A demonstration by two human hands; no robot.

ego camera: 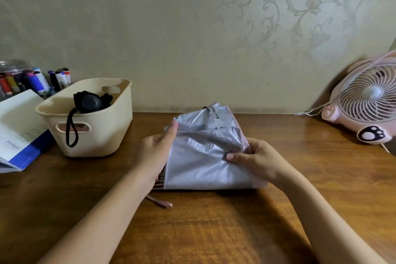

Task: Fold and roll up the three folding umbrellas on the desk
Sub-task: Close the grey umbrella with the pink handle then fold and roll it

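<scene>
Umbrellas: two in your view, one silver umbrella (205,156) and one black umbrella (90,102).
Silver one: collapsed, fabric loose and bunched, at the middle of the desk (214,231) between your two hands, lower edge on the wood.
Left hand (157,148): thumb and fingers pinch the fabric's left edge.
Right hand (255,156): thumb pressed on the fabric, fingers curled round its right edge.
Black one: lies in the single cream basket (107,135), wrist loop hanging over the front wall.
Pink strap (159,202): one, on the desk beside your left forearm.
Fan (368,100): one, pink, far right.
Markers (38,81): several behind the basket, too crowded to count.
</scene>
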